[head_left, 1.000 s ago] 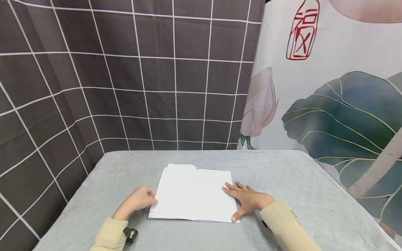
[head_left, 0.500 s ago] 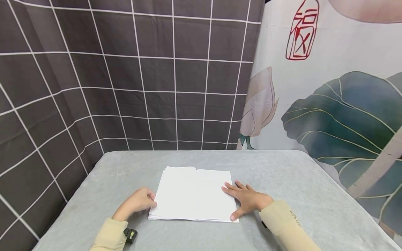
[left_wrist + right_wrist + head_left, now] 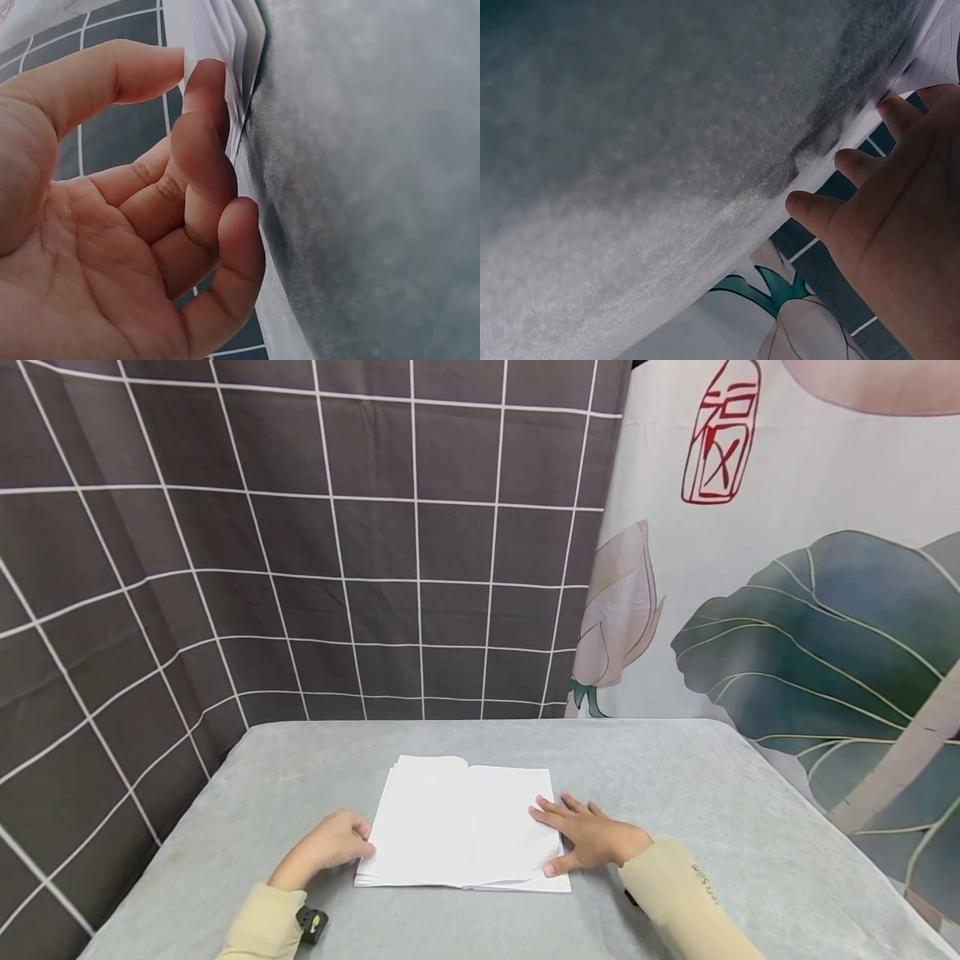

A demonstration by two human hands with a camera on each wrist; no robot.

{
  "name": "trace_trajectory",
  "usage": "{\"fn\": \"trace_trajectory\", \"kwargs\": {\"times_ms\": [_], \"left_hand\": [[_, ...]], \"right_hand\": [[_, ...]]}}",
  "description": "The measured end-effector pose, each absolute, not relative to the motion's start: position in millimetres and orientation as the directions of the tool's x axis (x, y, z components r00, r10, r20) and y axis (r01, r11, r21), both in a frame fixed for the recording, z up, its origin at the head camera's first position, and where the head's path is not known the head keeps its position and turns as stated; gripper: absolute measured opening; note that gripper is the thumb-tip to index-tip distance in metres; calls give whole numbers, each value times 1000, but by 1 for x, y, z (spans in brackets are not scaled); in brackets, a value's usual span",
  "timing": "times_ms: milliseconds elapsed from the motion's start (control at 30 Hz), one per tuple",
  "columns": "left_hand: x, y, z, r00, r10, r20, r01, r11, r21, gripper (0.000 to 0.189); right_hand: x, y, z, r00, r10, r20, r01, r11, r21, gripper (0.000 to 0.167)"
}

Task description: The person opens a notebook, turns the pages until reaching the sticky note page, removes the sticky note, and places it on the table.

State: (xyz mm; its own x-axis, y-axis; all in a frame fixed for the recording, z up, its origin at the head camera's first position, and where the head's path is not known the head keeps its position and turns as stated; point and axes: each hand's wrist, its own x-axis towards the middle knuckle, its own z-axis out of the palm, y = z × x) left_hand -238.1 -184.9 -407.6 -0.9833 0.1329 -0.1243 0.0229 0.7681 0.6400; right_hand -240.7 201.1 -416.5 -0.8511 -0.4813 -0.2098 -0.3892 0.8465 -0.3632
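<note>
An open notebook (image 3: 457, 827) with white pages lies on the table, its spine running away from me. At its left edge my left hand (image 3: 336, 839) pinches the pages between thumb and index finger. Several separate page edges (image 3: 229, 37) fan out by these fingertips in the left wrist view. My right hand (image 3: 592, 841) rests with spread fingers on the right page's outer edge, its thumb near the lower corner. That page's lower corner is shifted inward, baring the sheet beneath. Ruled lines show on a page (image 3: 936, 60) in the right wrist view.
Grey cloth covers the table (image 3: 660, 768). A dark curtain (image 3: 375, 543) with a white grid stands behind and to the left. On the right hangs a pale curtain (image 3: 645, 460) with lotus prints. A black strap device (image 3: 311, 924) sits on the left wrist.
My right thumb has drawn inward, and the right page's lower corner has shifted left with it. The left pages' far edge dipped, then rose slightly. My left hand has barely moved.
</note>
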Motion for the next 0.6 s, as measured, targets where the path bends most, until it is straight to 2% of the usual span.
{"fn": "trace_trajectory", "kwargs": {"times_ms": [167,333,600], "left_hand": [[-239,-186,-407,-981,131,-141,12,773,634,10],[-241,-188,-404,-983,132,-130,18,765,643,21],[-245,-185,-396,-988,151,-36,93,760,643,24]], "right_hand": [[-241,201,-417,-850,-482,-214,-389,847,-362,92],[-241,201,-417,-850,-480,-217,-386,848,-364,92],[-241,201,-417,-850,-479,-220,-381,846,-372,93]]}}
